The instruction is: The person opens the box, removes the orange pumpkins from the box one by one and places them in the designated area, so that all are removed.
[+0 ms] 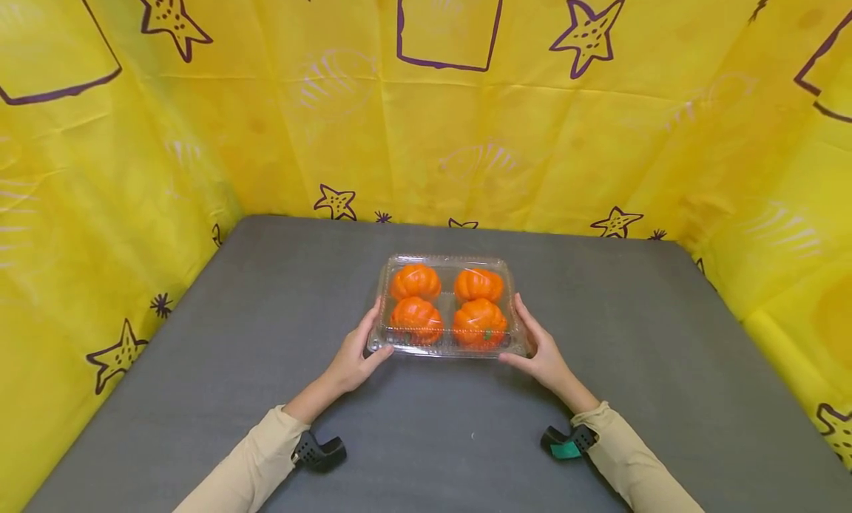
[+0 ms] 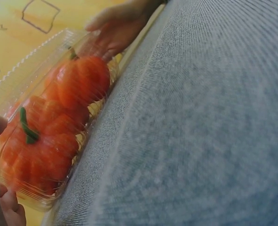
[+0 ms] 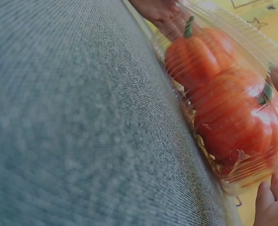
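A clear plastic clamshell container (image 1: 447,344), its lid down, is in the middle of the head view over the grey table. Inside sit several small orange pumpkins (image 1: 416,321) in two rows; green stems show on some of them. My left hand (image 1: 355,359) grips the container's left side, thumb at the near left corner and fingers along the edge. On the opposite side my right hand (image 1: 544,361) holds it the same way, thumb at the near right corner. Both wrist views show the pumpkins (image 2: 40,150) through the ribbed plastic. Whether the container's base touches the table I cannot tell.
The grey table (image 1: 266,299) reaches back to a yellow cloth (image 1: 426,143) with purple starfish drawings, which hangs behind it and along both sides. A black wrist mount (image 1: 321,452) is on the left sleeve, another black mount (image 1: 566,440) with green on the right.
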`<state>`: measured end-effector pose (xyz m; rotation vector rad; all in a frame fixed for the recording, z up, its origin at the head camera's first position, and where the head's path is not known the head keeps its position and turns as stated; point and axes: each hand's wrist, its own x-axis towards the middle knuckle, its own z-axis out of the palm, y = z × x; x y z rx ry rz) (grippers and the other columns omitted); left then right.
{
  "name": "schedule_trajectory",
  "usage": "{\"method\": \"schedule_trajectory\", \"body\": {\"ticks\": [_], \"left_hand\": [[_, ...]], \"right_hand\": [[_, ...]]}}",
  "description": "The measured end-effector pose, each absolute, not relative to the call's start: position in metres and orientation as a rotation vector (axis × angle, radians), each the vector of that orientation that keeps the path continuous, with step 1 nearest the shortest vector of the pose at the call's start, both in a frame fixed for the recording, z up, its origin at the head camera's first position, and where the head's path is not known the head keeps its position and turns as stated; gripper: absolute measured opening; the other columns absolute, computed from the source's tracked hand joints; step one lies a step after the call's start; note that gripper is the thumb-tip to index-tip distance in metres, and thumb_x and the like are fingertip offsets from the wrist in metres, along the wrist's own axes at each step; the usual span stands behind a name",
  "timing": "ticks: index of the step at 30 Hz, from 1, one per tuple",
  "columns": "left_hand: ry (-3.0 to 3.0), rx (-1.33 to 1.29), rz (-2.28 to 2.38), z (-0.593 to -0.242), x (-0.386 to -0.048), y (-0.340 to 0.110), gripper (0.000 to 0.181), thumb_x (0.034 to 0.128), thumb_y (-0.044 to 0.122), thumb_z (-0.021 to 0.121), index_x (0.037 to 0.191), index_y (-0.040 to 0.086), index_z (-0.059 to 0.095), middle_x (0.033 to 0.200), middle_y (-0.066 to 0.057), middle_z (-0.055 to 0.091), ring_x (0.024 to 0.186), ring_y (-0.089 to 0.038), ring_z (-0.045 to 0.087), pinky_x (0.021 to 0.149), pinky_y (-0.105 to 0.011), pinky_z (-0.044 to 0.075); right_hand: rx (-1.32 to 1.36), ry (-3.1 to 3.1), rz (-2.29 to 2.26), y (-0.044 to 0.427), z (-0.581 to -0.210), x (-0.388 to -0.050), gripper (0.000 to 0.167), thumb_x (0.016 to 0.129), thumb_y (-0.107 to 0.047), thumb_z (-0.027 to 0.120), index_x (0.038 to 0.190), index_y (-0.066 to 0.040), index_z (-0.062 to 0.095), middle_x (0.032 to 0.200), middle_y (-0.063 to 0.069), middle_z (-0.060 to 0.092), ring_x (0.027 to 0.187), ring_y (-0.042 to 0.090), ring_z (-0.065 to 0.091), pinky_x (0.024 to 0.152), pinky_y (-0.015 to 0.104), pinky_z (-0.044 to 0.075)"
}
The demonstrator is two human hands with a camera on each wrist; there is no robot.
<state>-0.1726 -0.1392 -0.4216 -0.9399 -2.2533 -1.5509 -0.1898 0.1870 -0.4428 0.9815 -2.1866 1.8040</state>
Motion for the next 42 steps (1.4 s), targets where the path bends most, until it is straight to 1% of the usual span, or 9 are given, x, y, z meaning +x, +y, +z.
{"method": "schedule_trajectory", "body": {"ticks": [4,7,12,14,18,23,30,37,42], "left_hand": [[-2.215,-0.935,-1.676,-0.438,-0.181,-0.144,0.067,0.0752,-0.016,0.059,0.131,-0.019,0.022,0.136,-0.034,0.02,0.123,-0.045,0.021,0.1,-0.019,0.018],[-2.167,-0.952,-1.761,-0.45,-0.186,-0.147,0.068,0.0764,-0.014,0.059,0.133,-0.017,0.02,0.136,-0.033,0.02,0.125,-0.041,0.021,0.101,-0.021,0.02],[-2.051,-1.039,-1.778,-0.456,-0.188,-0.148,0.066,0.0827,0.0,0.06,0.135,-0.012,0.022,0.137,-0.029,0.024,0.127,-0.031,0.025,0.102,-0.025,0.02],[-2.037,-1.054,-1.767,-0.457,-0.187,-0.148,0.066,0.0838,0.004,0.06,0.136,-0.011,0.022,0.137,-0.028,0.025,0.128,-0.028,0.025,0.101,-0.023,0.02],[-2.104,-1.025,-1.744,-0.455,-0.187,-0.149,0.065,0.0813,-0.004,0.059,0.133,-0.015,0.021,0.136,-0.031,0.023,0.125,-0.038,0.024,0.101,-0.022,0.02],[-2.206,-0.952,-1.679,-0.448,-0.186,-0.153,0.063,0.0773,-0.016,0.057,0.131,-0.019,0.023,0.135,-0.032,0.024,0.122,-0.044,0.024,0.099,-0.02,0.022],[-2.274,-0.927,-1.586,-0.423,-0.172,-0.153,0.057,0.0776,-0.017,0.055,0.126,-0.024,0.025,0.131,-0.038,0.025,0.117,-0.048,0.027,0.096,-0.016,0.023],[-2.231,-0.976,-1.533,-0.418,-0.171,-0.145,0.051,0.0787,-0.02,0.048,0.123,-0.027,0.024,0.126,-0.042,0.026,0.114,-0.052,0.029,0.098,-0.016,0.021],[-2.212,-0.963,-1.523,-0.419,-0.168,-0.143,0.051,0.0784,-0.02,0.048,0.123,-0.027,0.025,0.127,-0.042,0.026,0.114,-0.052,0.029,0.098,-0.016,0.02]], "right_hand": [[0.983,-2.163,1.863,0.189,-0.444,-0.191,0.09,0.065,0.018,0.069,0.136,0.013,0.014,0.141,0.03,0.006,0.13,0.028,0.016,0.099,0.019,0.022],[0.976,-2.149,1.922,0.19,-0.445,-0.19,0.088,0.067,0.017,0.069,0.136,0.012,0.015,0.142,0.029,0.007,0.13,0.022,0.02,0.099,0.019,0.023],[0.967,-2.122,1.994,0.19,-0.446,-0.188,0.085,0.069,0.017,0.066,0.137,0.011,0.016,0.143,0.027,0.007,0.13,0.019,0.021,0.098,0.019,0.023],[0.98,-2.113,2.009,0.191,-0.447,-0.188,0.084,0.07,0.015,0.067,0.137,0.012,0.015,0.142,0.027,0.006,0.13,0.018,0.021,0.098,0.019,0.023],[1.001,-2.093,2.024,0.191,-0.448,-0.188,0.084,0.071,0.013,0.068,0.136,0.014,0.014,0.142,0.029,0.005,0.13,0.018,0.021,0.098,0.019,0.023],[0.982,-2.109,2.026,0.187,-0.447,-0.192,0.084,0.072,0.011,0.067,0.137,0.011,0.014,0.143,0.027,0.006,0.13,0.023,0.019,0.099,0.019,0.022],[0.945,-2.169,2.02,0.183,-0.447,-0.195,0.085,0.072,0.011,0.067,0.138,0.009,0.014,0.144,0.023,0.006,0.13,0.029,0.015,0.099,0.019,0.022],[0.905,-2.194,1.978,0.189,-0.447,-0.192,0.085,0.072,0.013,0.067,0.139,0.008,0.015,0.145,0.022,0.006,0.13,0.029,0.016,0.099,0.02,0.023],[0.903,-2.209,1.942,0.19,-0.445,-0.189,0.085,0.071,0.014,0.067,0.138,0.008,0.016,0.145,0.022,0.005,0.129,0.03,0.016,0.098,0.019,0.023]]}}
